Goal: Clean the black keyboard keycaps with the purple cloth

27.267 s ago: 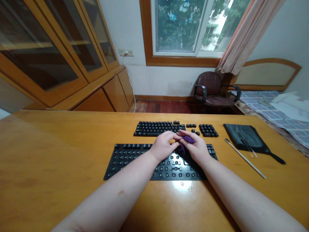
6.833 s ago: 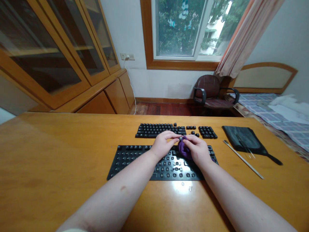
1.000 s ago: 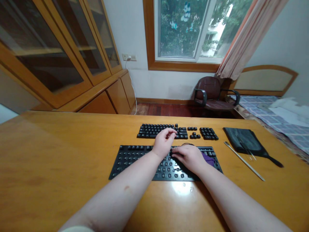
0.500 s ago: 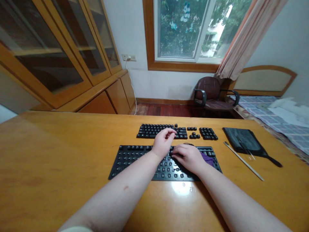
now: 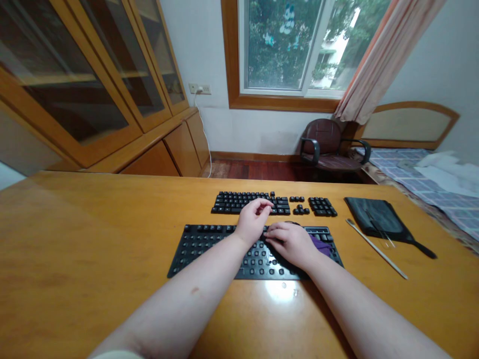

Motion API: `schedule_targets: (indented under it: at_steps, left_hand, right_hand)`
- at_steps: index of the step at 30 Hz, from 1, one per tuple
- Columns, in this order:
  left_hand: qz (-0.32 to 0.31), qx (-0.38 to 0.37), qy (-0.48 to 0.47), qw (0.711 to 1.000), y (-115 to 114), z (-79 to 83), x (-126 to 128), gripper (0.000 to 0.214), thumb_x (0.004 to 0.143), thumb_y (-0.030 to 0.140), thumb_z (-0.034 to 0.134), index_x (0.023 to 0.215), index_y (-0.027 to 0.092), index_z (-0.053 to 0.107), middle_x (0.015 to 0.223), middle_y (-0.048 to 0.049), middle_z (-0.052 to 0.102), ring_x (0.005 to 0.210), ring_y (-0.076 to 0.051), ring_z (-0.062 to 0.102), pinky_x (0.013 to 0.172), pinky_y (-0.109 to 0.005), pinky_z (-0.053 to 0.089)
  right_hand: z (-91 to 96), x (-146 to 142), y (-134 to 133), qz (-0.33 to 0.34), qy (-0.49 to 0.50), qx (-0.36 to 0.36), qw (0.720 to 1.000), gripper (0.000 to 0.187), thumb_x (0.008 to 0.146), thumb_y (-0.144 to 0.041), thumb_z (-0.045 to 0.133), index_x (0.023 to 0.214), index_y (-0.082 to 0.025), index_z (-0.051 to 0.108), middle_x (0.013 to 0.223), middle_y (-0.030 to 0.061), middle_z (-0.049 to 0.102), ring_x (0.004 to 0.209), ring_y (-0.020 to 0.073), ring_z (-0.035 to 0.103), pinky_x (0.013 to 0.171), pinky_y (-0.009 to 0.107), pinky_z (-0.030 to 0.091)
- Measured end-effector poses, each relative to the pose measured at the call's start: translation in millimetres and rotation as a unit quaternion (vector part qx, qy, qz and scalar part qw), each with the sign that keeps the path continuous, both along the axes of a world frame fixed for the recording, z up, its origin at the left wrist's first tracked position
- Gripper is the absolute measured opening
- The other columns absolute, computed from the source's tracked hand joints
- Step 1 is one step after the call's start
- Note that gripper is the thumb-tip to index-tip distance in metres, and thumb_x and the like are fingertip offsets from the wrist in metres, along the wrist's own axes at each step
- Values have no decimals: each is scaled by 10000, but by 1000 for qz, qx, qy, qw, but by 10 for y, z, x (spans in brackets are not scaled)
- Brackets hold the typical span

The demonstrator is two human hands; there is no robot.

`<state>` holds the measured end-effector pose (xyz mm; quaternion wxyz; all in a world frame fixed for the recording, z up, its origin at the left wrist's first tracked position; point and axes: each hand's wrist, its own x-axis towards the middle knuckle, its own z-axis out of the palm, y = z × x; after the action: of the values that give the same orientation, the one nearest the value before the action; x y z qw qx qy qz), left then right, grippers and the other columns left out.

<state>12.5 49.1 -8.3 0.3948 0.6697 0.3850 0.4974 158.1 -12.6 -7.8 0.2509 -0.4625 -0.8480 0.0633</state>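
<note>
Keyboard base (image 5: pixel 258 263), long axis left-to-right, top edge (image 5: pixel 318 230) facing away

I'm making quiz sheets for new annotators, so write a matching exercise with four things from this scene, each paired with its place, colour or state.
1. Cloth
2. Chair
3. Pouch
4. Keyboard base

A. Right of the number-pad keycaps
B. Partly covered by both arms
C. Beyond the desk's far edge
D. Purple

Pairs: 1-D, 2-C, 3-A, 4-B
</note>
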Motion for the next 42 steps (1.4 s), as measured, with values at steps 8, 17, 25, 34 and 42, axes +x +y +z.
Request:
schedule_targets:
  at_steps: [8,17,25,34,42]
  left_hand:
    - [-5,5,1,1000,-9,17,-8,143,844,238,496,885,174,618,824,-33,649,736,-138,604,622,-237,486]
    - [0,14,4,1000,-11,32,-9,135,835,220,503,872,173,624,804,-31,652,727,-139,601,633,-244,486]
    - [-1,15,13,1000,-11,28,-10,137,838,221,498,874,174,621,815,-31,653,725,-137,601,643,-244,482]
    - [1,17,9,1000,-8,27,-5,133,830,211,501,864,172,624,796,-26,651,701,-133,595,638,-244,481]
    - [-2,16,11,1000,-10,30,-3,133,834,215,500,870,173,621,804,-24,651,710,-132,603,651,-243,486]
  right_hand:
    - [-7,-6,-4,11,9,3,1000,100,822,-234,585,861,-245,677,910,10,710,819,153,647,742,271,487]
    - [11,-9,-8,16,17,11,1000,142,820,-214,564,894,-245,681,905,21,710,817,155,650,747,274,497]
    - [-5,-12,5,9,8,6,1000,154,847,-239,553,908,-257,694,922,10,712,827,148,651,752,269,494]
    - [-9,-6,-1,-2,5,2,1000,159,829,-243,578,953,-261,676,912,15,711,819,161,649,745,276,489]
    - [22,-9,-9,-4,-3,-3,1000,160,820,-238,569,952,-241,659,928,28,699,836,174,640,755,287,483]
